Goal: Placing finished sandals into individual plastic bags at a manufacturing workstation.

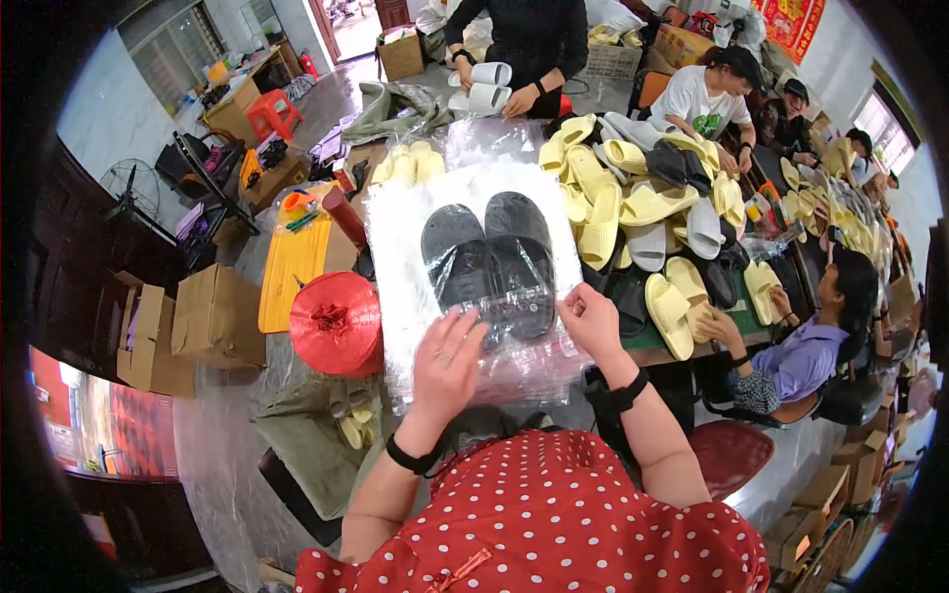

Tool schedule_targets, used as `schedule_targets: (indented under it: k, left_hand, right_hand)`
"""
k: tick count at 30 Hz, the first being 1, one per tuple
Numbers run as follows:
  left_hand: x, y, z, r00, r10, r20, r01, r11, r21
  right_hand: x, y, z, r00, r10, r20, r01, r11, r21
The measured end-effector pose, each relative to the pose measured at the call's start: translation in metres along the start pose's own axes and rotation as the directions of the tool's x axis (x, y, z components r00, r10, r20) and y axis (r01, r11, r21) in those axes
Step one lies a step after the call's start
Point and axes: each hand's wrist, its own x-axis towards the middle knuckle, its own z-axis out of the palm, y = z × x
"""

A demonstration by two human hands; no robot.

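A pair of black slide slippers (487, 259) lies side by side inside a clear plastic bag (407, 314), on top of a stack of flat clear bags (539, 372) on the table. My left hand (447, 364) rests palm down on the bag's near left part, its fingers stretched out over the heel end of the left slipper. At the bag's near right edge my right hand (591, 321) has thumb and forefinger pinched together on the plastic. Both wrists wear a black band.
A heap of yellow, grey and black slippers (633, 188) covers the table at right. A red twine roll (336, 324) stands by the stack's left side, near an orange board (294, 265). Across the table a person holds white slippers (484, 87); more people sit along the right.
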Motion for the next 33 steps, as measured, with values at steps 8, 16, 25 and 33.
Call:
schedule_targets:
  k: [8,16,25,33]
  left_hand:
    - [-0.024,-0.028,0.043,0.904,-0.151,0.400,0.087,0.981,0.173]
    - [-0.027,-0.037,0.050,0.914,-0.137,0.381,0.143,0.990,0.012]
    - [-0.015,-0.034,0.069,0.796,-0.591,-0.127,0.588,0.806,-0.069]
    - [0.028,-0.059,0.061,0.676,-0.691,0.257,0.709,0.705,0.029]
  right_hand:
    - [-0.017,-0.043,-0.003,0.901,-0.382,-0.206,0.308,0.897,-0.316]
    - [-0.015,-0.024,0.047,0.880,-0.391,0.269,0.461,0.840,-0.287]
    - [-0.015,-0.008,0.056,0.897,-0.358,0.257,0.413,0.887,-0.205]
    - [-0.011,-0.002,0.056,0.896,-0.378,0.234,0.419,0.893,-0.165]
